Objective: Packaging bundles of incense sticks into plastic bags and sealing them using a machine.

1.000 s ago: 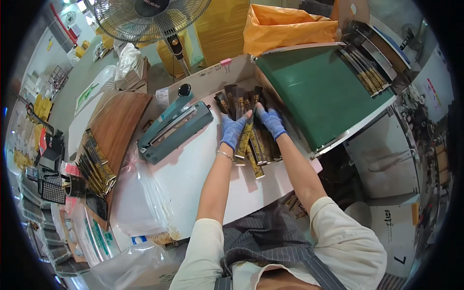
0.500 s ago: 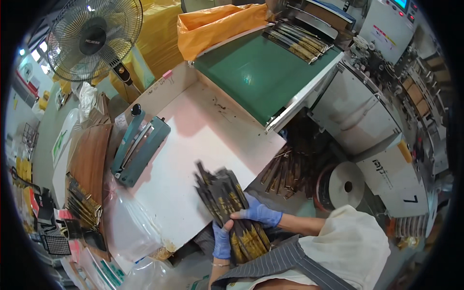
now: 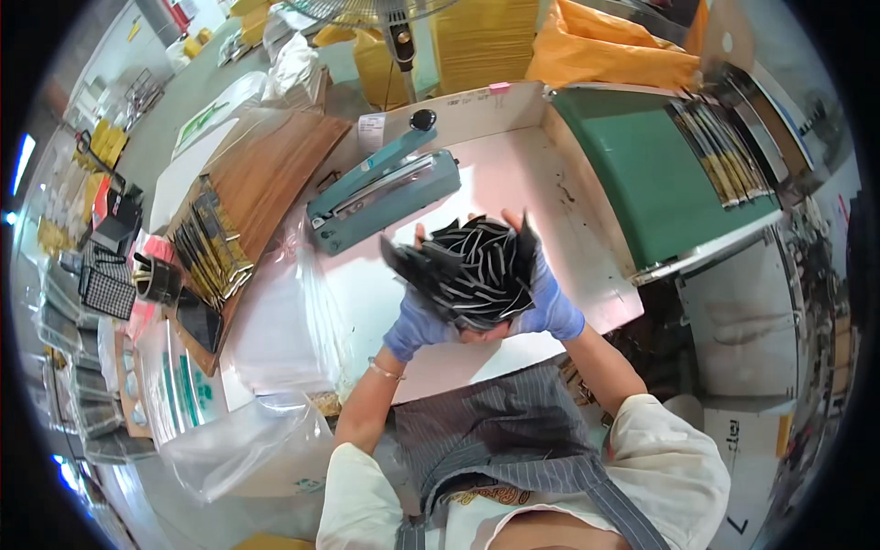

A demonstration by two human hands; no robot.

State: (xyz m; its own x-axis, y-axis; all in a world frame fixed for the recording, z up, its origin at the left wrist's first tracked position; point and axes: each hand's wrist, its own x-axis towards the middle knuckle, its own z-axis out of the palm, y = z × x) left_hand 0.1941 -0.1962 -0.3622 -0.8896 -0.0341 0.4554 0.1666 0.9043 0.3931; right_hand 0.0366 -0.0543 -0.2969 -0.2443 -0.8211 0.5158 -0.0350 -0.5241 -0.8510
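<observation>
A thick bundle of slim black packets [image 3: 472,266] stands on end between my two hands, its pale-edged ends facing up. My left hand [image 3: 417,321], in a blue fingerless glove, wraps the bundle's left side, with a fingertip showing behind it. On the other side my right hand [image 3: 550,298], gloved the same way, curls round it with bare fingertips at the back. The bundle is above the white work surface [image 3: 587,266]; whether it touches is hidden. Beyond my left hand sits a teal hand-lever bag sealer [image 3: 385,202].
A green conveyor belt [image 3: 623,174] at the right carries several black-and-gold packets [image 3: 720,151]. More packets [image 3: 211,243] lie on a brown board [image 3: 266,174] at the left. Clear plastic bags [image 3: 275,312] lie beside it. An orange bag [image 3: 610,50] and a fan [image 3: 399,41] stand behind.
My view has swung right. The bundle has gone from slanting lengthwise near my lap to upright over the work surface, and my hands now clasp it from both sides.
</observation>
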